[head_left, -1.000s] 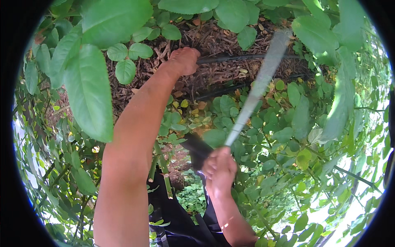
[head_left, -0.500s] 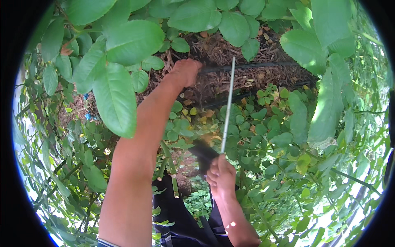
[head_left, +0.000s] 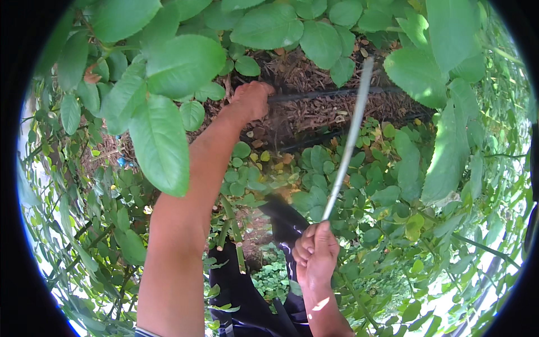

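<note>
My left hand (head_left: 252,101) reaches far forward under the leaves and is closed on a thin black hose (head_left: 325,94). The hose runs from the fist to the right over brown mulch; the fingers' far side is hidden. Lower and to the right, my right hand (head_left: 316,253) is closed around the lower end of a long, thin, pale rod (head_left: 349,143). The rod slants up and to the right, its upper end blurred in front of the mulch. Rod and hose cross in the view; whether they touch I cannot tell.
Large green leaves (head_left: 185,64) hang close in front at the top. Low leafy plants (head_left: 382,224) surround both arms. A second dark hose (head_left: 309,140) lies nearer on the mulch (head_left: 297,73). Cut green stems (head_left: 231,224) stand between my arms. Small blue bits (head_left: 123,162) lie at left.
My right hand has moved slightly right and nearer, and the rod's upper end has swung to the right. The left hand stays at the hose.
</note>
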### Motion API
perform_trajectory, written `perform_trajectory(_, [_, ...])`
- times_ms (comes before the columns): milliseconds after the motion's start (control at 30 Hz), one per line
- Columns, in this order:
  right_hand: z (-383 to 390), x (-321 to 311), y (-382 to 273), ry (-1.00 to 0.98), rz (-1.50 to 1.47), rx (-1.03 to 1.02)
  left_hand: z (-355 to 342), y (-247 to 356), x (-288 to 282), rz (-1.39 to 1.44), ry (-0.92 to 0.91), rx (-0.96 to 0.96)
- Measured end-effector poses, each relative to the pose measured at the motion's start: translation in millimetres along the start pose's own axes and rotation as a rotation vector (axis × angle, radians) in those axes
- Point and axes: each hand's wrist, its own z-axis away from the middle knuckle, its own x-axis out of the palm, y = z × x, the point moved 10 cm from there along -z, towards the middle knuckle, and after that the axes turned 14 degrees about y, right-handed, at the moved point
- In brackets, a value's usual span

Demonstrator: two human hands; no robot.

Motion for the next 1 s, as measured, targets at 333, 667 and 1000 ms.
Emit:
perform_trajectory(333, [-5,-4,43,0.044,0.120,0.375,-3,-3,5,-0.010,0.027,-0.040])
perform_trajectory(667, [-20,-14,37,0.121,0.086,0.209,-7,-7,3,-0.015,0.132,0.017])
perform_trajectory(1000, [-10,-15,42,0.151,0.088,0.355,-8,-12,10,0.034,0.125,0.012])
